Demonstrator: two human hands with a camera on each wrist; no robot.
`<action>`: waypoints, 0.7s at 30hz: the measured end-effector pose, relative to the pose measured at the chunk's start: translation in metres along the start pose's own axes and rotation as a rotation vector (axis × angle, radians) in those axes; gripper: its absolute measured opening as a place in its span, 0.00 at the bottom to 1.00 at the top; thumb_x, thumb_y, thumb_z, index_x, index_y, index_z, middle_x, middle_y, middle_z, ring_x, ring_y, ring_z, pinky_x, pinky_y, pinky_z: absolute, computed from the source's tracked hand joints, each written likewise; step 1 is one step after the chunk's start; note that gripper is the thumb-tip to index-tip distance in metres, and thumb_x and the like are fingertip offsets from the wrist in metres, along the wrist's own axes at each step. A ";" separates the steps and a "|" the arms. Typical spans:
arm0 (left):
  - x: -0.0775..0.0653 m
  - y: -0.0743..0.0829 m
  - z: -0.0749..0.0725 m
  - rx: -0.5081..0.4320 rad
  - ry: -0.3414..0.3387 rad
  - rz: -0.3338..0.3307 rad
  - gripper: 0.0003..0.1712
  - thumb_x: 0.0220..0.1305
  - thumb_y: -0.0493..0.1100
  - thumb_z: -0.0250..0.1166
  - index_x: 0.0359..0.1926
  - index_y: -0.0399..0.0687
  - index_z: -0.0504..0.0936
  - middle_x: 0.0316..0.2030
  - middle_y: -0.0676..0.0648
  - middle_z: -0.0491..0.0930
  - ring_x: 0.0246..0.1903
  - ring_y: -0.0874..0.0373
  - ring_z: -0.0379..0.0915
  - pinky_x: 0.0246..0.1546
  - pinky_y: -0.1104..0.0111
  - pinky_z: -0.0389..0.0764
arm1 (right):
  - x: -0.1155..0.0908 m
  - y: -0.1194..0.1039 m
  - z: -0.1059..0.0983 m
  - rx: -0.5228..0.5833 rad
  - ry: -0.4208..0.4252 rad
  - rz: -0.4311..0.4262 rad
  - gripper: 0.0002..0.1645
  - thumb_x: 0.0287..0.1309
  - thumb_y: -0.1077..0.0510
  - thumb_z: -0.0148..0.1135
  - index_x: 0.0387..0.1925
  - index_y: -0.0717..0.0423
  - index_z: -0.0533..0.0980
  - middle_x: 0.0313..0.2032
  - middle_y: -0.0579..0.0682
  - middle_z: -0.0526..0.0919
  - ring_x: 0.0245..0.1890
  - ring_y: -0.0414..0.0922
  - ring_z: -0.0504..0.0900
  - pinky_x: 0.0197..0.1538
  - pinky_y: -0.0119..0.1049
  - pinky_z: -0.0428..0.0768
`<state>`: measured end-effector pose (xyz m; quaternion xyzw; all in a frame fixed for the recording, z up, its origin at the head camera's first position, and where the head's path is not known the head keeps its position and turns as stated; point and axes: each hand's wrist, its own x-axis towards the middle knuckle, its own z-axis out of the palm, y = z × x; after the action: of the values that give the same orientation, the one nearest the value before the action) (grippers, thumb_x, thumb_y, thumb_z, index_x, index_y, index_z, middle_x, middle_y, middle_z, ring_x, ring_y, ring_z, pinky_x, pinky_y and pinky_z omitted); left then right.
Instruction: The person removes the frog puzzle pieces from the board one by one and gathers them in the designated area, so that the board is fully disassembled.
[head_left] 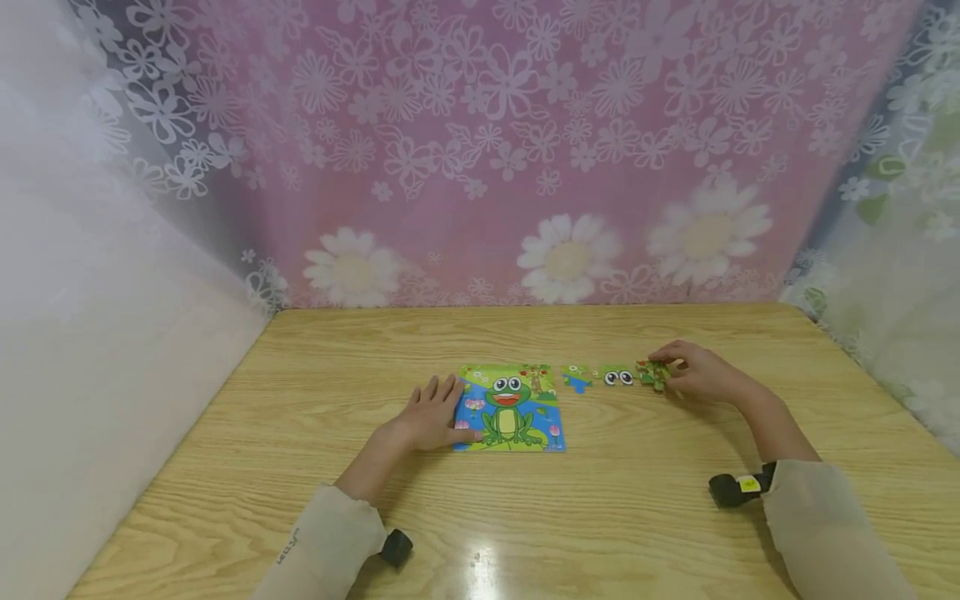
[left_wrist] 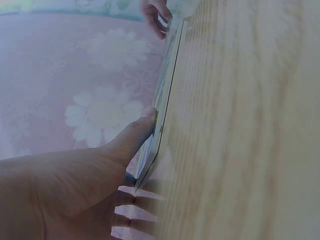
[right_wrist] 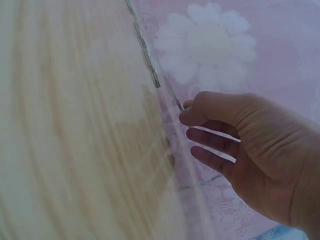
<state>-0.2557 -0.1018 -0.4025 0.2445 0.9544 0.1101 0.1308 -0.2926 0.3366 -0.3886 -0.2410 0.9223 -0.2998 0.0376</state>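
On a pale wood-grain table (head_left: 600, 517), we see a flat, nearly square panel (head_left: 507, 427) printed with a green frog on blue. Our bare left hand (head_left: 427, 417) lies along its left edge, fingers extended and spread, thumb resting on the lower left part. From beside the panel's upper right corner, loose jigsaw pieces run in a left-to-right row: a green-and-blue piece (head_left: 577, 377), then a green piece with two cartoon eyes (head_left: 618, 377). At the row's right end, our bare right hand (head_left: 703, 375) pinches a green-and-red interlocking piece (head_left: 652, 373) between thumb and forefinger, its other fingers loosely bent. That piece lies left of our right palm, just beside the eyes; the panel sits farther left. Our right hand is much nearer the row. We cannot tell whether the pinched piece is fully lifted.
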 end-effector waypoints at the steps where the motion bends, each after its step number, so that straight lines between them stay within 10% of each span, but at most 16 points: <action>1: 0.000 0.001 -0.001 -0.004 -0.001 -0.001 0.54 0.58 0.69 0.53 0.71 0.39 0.42 0.70 0.38 0.38 0.67 0.38 0.30 0.61 0.45 0.38 | 0.000 0.002 0.000 0.002 -0.002 0.001 0.24 0.54 0.71 0.58 0.54 0.73 0.68 0.50 0.67 0.69 0.50 0.63 0.68 0.48 0.56 0.70; 21: -0.001 0.001 -0.001 -0.009 0.000 -0.004 0.55 0.58 0.69 0.53 0.71 0.40 0.42 0.70 0.39 0.37 0.67 0.39 0.29 0.62 0.46 0.38 | 0.001 0.021 0.007 0.050 0.007 0.023 0.25 0.53 0.71 0.57 0.55 0.71 0.68 0.49 0.64 0.71 0.48 0.62 0.71 0.44 0.50 0.74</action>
<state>-0.2549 -0.1014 -0.4012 0.2418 0.9544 0.1142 0.1323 -0.3010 0.3477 -0.4062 -0.2284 0.9174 -0.3230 0.0437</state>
